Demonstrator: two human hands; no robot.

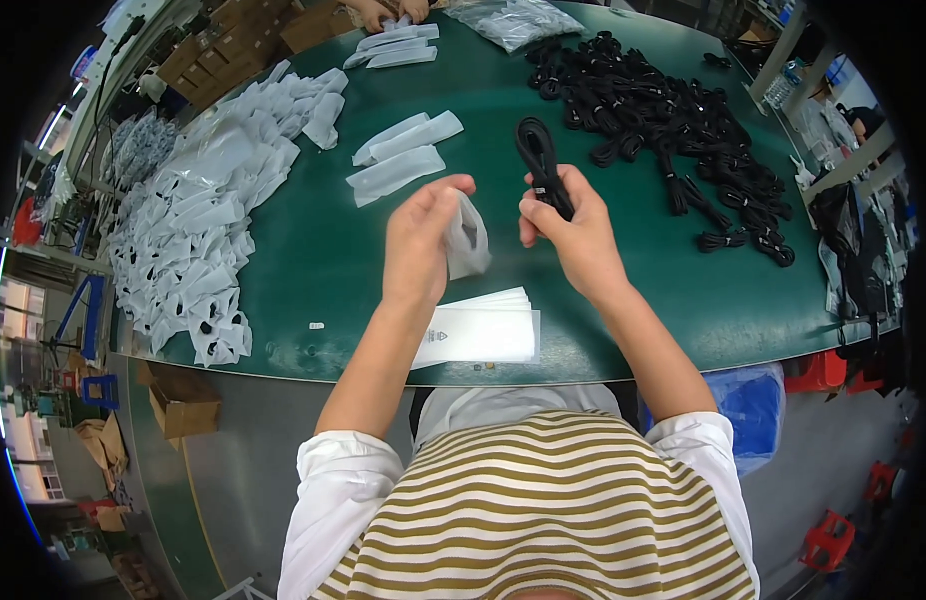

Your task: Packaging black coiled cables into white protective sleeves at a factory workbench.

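Note:
Over the middle of the green table, my left hand (420,232) is closed on a translucent plastic bag (470,240), whose mouth gapes toward the right. My right hand (571,225) grips a coiled black cable (539,155) by its lower end, the loop pointing up and away. Bag and cable are apart. Below my hands, near the front edge, lies a fanned stack of flat white bags (483,330). Just beyond my left hand rest several filled bags (408,150).
A large heap of filled bags (208,200) covers the table's left side. Loose coiled black cables (673,120) are piled at the right. At the far edge, another person's hands (388,12) are near more bags (393,47) and a clear plastic bundle (518,22).

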